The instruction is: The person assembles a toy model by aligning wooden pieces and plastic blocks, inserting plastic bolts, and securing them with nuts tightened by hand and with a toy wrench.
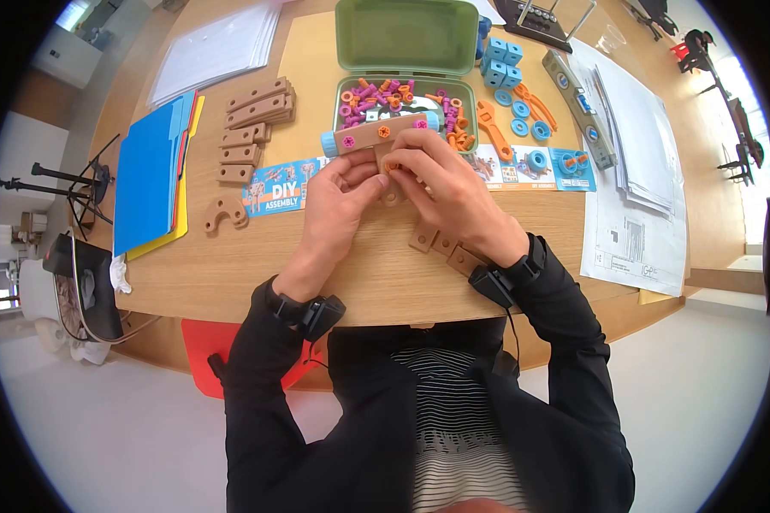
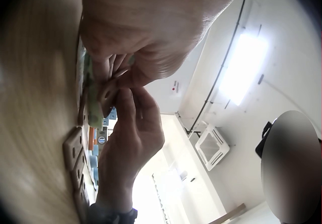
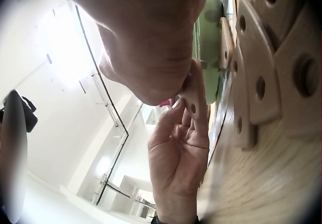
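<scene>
A wooden strip (image 1: pixel 366 137) with orange and purple bolt heads and blue end pieces is held up before the green box (image 1: pixel 406 38). From its middle a holed wooden piece (image 1: pixel 391 193) runs down toward the person. The left hand (image 1: pixel 338 201) pinches this piece from the left, thumb toward its middle. At an orange part (image 1: pixel 391 167) on it, the right hand (image 1: pixel 449 184) has its fingertips curled. In the right wrist view the holed piece (image 3: pixel 195 91) shows between both hands; in the left wrist view its edge (image 2: pixel 107 96) is partly hidden by fingers.
Wooden strips (image 1: pixel 261 104) and a curved piece (image 1: pixel 226 215) lie left; more strips (image 1: pixel 443 246) lie by the right wrist. Purple and orange bolts (image 1: pixel 376 96) fill the box. Blue cubes (image 1: pixel 501 62), an orange wrench (image 1: pixel 494 128), a level (image 1: pixel 580 111), folders (image 1: pixel 151 167) and papers (image 1: pixel 629 128) surround it.
</scene>
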The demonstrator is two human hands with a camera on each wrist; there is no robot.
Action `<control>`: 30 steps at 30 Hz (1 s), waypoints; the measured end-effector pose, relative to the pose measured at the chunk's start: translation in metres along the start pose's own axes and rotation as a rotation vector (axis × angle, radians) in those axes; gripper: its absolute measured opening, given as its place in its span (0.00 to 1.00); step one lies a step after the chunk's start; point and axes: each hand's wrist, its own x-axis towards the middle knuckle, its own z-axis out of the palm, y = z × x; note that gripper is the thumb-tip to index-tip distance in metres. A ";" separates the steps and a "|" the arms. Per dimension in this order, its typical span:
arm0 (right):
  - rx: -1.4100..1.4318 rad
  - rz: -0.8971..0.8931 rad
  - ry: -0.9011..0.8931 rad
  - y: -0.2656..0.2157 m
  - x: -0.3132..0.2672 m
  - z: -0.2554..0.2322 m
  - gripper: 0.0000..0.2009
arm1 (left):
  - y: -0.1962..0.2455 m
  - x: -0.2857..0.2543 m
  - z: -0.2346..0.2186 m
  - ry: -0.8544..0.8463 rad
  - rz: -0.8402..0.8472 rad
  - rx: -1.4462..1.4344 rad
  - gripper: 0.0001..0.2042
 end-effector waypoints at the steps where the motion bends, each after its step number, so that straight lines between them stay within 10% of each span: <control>1: 0.000 0.000 0.000 0.000 0.000 0.000 0.10 | 0.000 0.000 0.000 -0.001 0.001 -0.004 0.20; 30: -0.108 -0.047 -0.039 -0.003 0.002 -0.007 0.09 | -0.003 0.001 -0.002 0.010 -0.006 0.030 0.22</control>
